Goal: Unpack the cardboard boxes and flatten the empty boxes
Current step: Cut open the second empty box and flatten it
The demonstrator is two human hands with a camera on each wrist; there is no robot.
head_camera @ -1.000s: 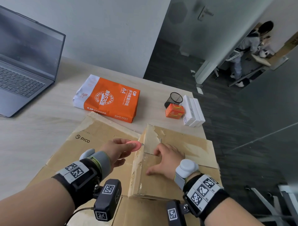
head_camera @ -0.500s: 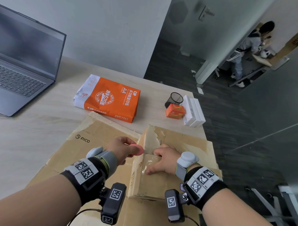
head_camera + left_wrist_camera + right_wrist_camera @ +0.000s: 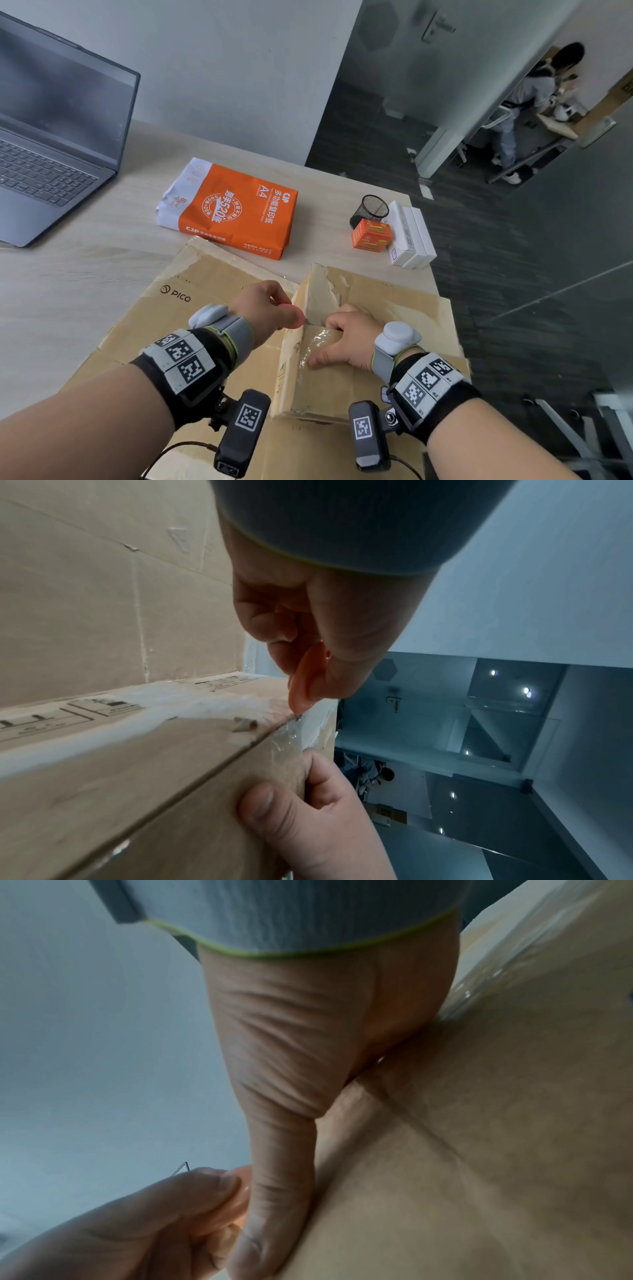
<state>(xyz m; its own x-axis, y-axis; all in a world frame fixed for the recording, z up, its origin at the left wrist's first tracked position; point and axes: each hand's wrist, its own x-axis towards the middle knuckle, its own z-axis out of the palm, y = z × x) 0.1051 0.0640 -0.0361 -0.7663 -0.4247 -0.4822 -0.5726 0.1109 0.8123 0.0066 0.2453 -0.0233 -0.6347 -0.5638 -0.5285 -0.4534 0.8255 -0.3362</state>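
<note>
A small taped cardboard box stands on a flattened PICO cardboard sheet near the desk's front edge. My left hand pinches a small pink cutter whose tip touches the clear tape at the box's upper left edge. The same cutter shows between thumb and fingers in the left wrist view. My right hand rests on the box top, thumb along the taped face and fingers curled over the far edge. One box flap stands up behind my hands.
An orange pack of A4 paper lies behind the cardboard. A laptop stands open at far left. A black mesh cup, a small orange box and white boxes sit at the desk's right edge. A person stands in the far doorway.
My left hand with the cutter has drawn back toward me along the box's left edge. My right hand has shifted nearer, its fingers now over the far edge.
</note>
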